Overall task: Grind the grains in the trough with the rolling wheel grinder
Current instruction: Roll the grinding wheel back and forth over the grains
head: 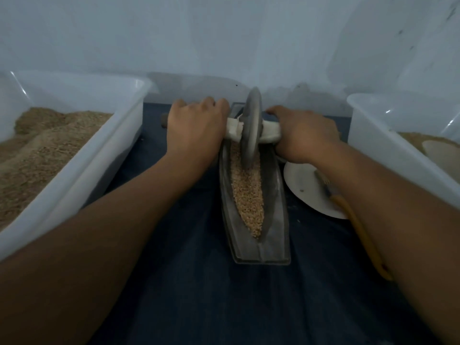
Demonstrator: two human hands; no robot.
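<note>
Both hands on wheel axle, far end of trough

Left hand [195,125] grips the axle handle [164,121] left of the grinding wheel [251,128], fingers curled round it; the wooden end sticks out past the hand. Right hand [302,134] grips the cloth-wrapped handle [270,135] on the wheel's right, fingers curled over. Wheel stands upright in the trough [276,195], at its far end. Grains [247,195] fill the groove from the wheel to the near tip. Trough sits on dark blue cloth [199,282]. Left: white tub [104,155] with brown grain. Right: second white tub [388,150]. White plate [302,185] just beside the trough, a yellow-handled brush [353,220] lying on it.
</note>
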